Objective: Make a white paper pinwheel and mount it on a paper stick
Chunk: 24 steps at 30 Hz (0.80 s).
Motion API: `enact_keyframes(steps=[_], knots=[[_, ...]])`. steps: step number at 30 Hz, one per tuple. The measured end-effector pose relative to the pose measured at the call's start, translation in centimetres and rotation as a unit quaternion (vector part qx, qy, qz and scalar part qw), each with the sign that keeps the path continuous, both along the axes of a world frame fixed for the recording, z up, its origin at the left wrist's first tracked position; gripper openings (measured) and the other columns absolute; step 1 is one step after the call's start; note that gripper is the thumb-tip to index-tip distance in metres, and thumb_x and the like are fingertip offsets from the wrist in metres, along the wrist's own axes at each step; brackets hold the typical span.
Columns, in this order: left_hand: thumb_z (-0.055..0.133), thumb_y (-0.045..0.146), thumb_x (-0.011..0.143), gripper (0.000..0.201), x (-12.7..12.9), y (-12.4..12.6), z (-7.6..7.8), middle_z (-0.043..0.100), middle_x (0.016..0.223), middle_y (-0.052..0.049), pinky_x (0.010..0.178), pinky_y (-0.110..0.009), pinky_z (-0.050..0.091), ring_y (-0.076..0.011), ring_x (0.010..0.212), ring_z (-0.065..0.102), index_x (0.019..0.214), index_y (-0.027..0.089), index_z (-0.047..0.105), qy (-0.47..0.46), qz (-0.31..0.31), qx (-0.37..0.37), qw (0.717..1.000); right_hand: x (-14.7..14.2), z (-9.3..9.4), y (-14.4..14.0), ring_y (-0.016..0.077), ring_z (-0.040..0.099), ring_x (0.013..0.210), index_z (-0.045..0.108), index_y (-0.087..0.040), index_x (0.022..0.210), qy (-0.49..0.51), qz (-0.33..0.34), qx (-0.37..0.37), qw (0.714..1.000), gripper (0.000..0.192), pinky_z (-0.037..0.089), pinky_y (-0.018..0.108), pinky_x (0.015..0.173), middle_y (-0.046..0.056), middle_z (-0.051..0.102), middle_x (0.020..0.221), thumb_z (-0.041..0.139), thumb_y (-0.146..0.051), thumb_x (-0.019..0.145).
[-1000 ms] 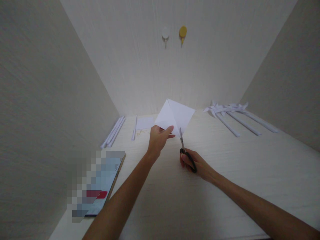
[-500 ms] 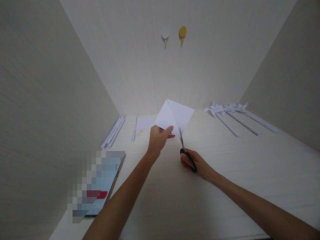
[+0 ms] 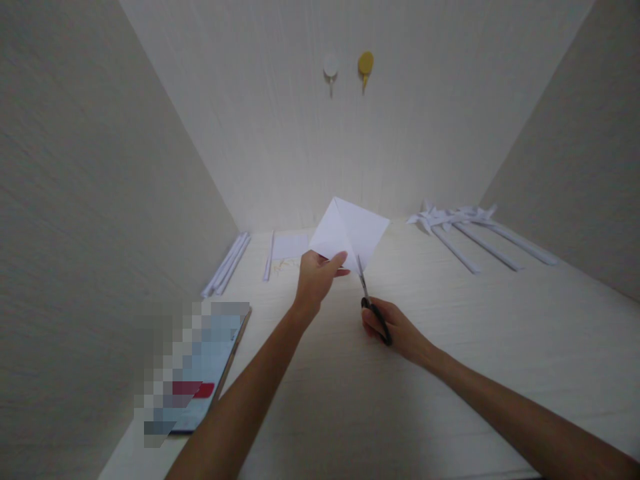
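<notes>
A creased square sheet of white paper is pinched at its near left edge between the thumb and fingers of my left hand. My right hand is closed around the black handles of a pair of scissors. The blades reach into the paper at its near corner, along a crease that runs toward the middle. Just right of my left thumb, the scissor tips overlap the sheet. My left fingers are partly hidden under the paper.
Several rolled white paper sticks lie at the left, with one more stick beside a flat paper piece and small yellowish bits. Paper pinwheels lie back right. A phone rests near left. Two hooks, white and yellow, are on the wall.
The scissor handles have drawn slightly closer together, with the blades still at the paper's near corner. Otherwise both hands and the paper hold nearly the same place.
</notes>
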<state>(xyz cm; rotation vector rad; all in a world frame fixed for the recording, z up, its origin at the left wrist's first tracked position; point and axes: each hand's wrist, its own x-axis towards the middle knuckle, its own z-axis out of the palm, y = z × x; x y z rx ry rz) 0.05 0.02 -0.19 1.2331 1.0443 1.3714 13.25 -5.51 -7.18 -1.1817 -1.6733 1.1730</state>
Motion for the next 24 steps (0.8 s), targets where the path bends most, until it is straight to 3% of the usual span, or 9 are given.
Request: enact_keyframes(steps=[24], knots=[[0.065,0.019,0.06,0.012,-0.15,0.15,-0.05,0.057,0.054,0.002,0.049,-0.021,0.054,-0.008,0.051,0.055,0.064,0.009,0.06,0.028,0.006,0.0,1.0,-0.09,-0.05,0.13,0.011,0.041,0.049,0.041,-0.019,0.058,-0.039,-0.019,-0.006,0.999,0.037,0.031,0.025,0.048,-0.001,0.045,0.052,0.043,-0.052,0.076]])
